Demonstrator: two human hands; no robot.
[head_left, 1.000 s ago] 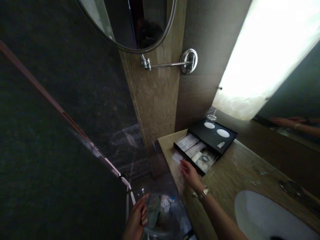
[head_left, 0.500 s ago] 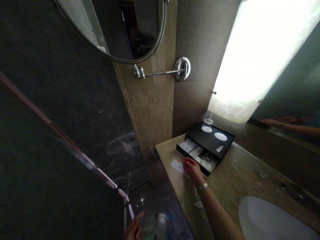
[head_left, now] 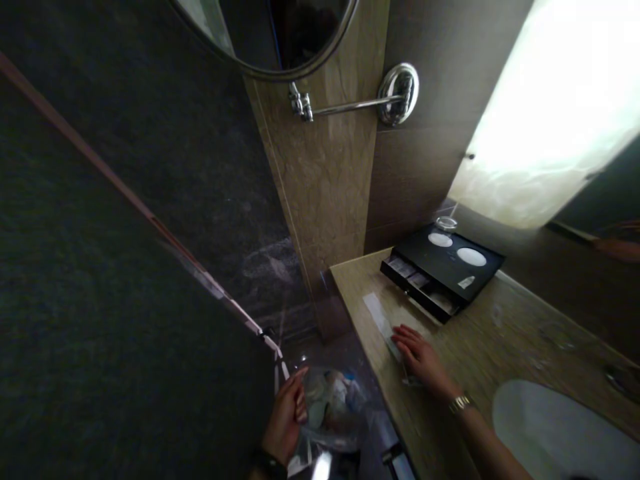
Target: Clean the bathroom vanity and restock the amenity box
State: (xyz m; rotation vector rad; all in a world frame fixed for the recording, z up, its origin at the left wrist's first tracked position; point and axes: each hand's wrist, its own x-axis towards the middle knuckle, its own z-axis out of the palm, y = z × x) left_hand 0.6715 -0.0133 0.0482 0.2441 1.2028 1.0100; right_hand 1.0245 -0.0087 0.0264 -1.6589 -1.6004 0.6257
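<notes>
The left hand is lowest in the view, beside the near edge of the tabletop. Its fingers are curled on the rim of a clear plastic bag, grasping it and holding its mouth open. The bag hangs below tabletop level and contains crumpled pale items with a touch of blue; what they are cannot be told.

The right hand lies palm down on the tabletop with its fingers spread flat and released. The fingertips rest on the near end of a thin pale packet that lies flat along the tabletop's left edge. A metal wristwatch is worn on this wrist. To the right of the forearm, the white basin is sunk into the tabletop.

Beyond the hand, well apart from it, a black amenity box stands in the corner against the wall. Its drawer protrudes only slightly, and small packets show inside. Two white discs sit on the box lid, and a small glass dish stands at its far edge.

Further up, a chrome bracket on the tiled wall carries a round mirror on an arm. A lit panel fills the upper right.
</notes>
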